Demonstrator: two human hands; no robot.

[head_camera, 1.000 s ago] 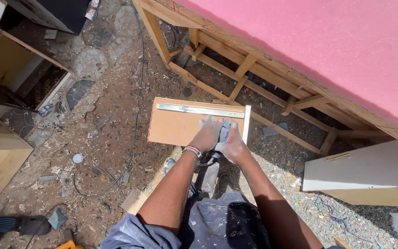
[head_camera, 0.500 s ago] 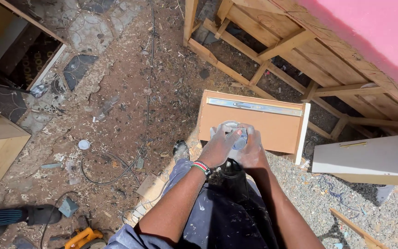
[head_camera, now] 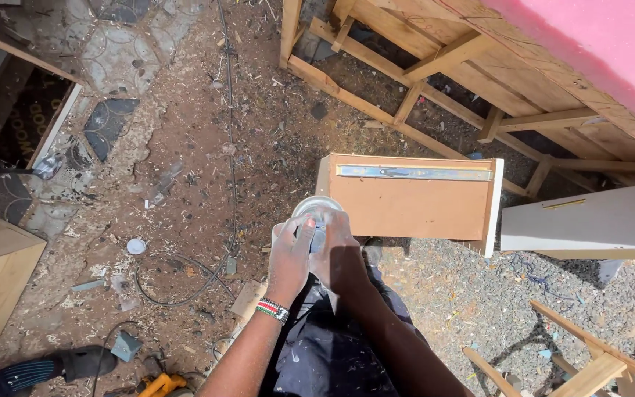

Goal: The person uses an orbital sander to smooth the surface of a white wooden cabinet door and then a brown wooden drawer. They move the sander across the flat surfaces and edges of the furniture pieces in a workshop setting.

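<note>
Both hands mid-frame, wrapped round a small power tool (head_camera: pixel 316 220), prob a sander w/ a round pad, pressed at the left edge of the wooden drawer (head_camera: pixel 406 206) lying on its side, centre of the picture. Metal slide rail (head_camera: pixel 413 173) already fixed along its top edge; the brown side panel looks smooth, so the left end seems what's left. Left hand (head_camera: pixel 289 254) grips the tool from the left, right hand (head_camera: pixel 341 254) clasps over it, both arms stretched fwd, wrists bent down

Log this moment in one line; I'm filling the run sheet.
left hand: on sander | right hand: on sander | sander: at left edge of drawer | drawer: on ground, rail up
</note>
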